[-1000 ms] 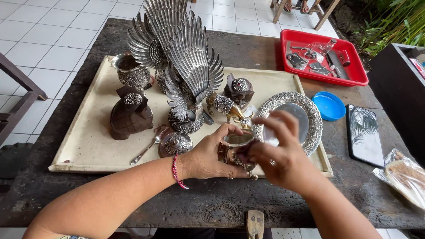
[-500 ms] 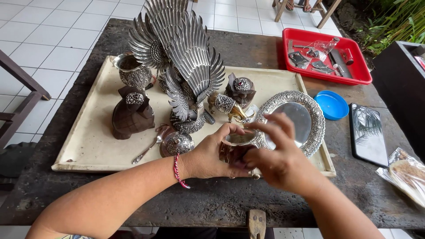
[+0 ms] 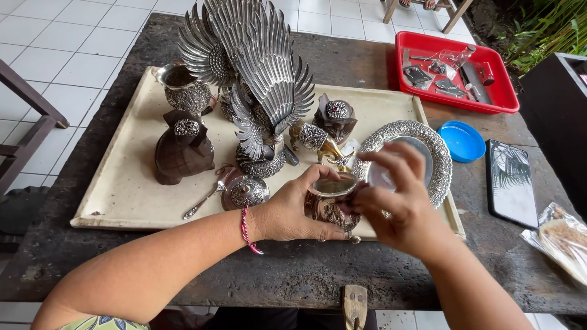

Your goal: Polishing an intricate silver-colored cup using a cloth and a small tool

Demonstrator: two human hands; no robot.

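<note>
Now, small embossed silver cup (image 3: 330, 205): held just above the near edge of the cream tray (image 3: 116, 183), near the middle of the scene, mouth up and tilted slightly toward the wearer.
Left hand (image 3: 287, 211): wrapped round the cup's left side, thumb up along the rim, fingers curled under the bowl; a red cord bracelet (image 3: 247, 229) sits at the wrist.
Right hand (image 3: 400, 205): cupped against the cup's right side, fingertips bent in at the rim; whether they pinch anything small there I cannot tell.
Step in hand: by the look of it, the cup is being worked or wiped at its mouth while the left hand steadies it.
Next move: likely calls for turning the cup in the left palm without loosening the grip.
Forearms: both reach in from the near edge, converging over the dark wooden table (image 3: 306, 275).
On the tray: lidded silver pot (image 3: 244, 191) and spoon (image 3: 205, 200) just left of the hands, ornate oval platter (image 3: 437, 153) behind the right hand, winged bird sculpture (image 3: 260, 73) farther back, dark resin block (image 3: 182, 150) at left.
Off the tray: blue lid (image 3: 463, 140), phone (image 3: 509, 182), red tool tray (image 3: 455, 70) far right.
</note>
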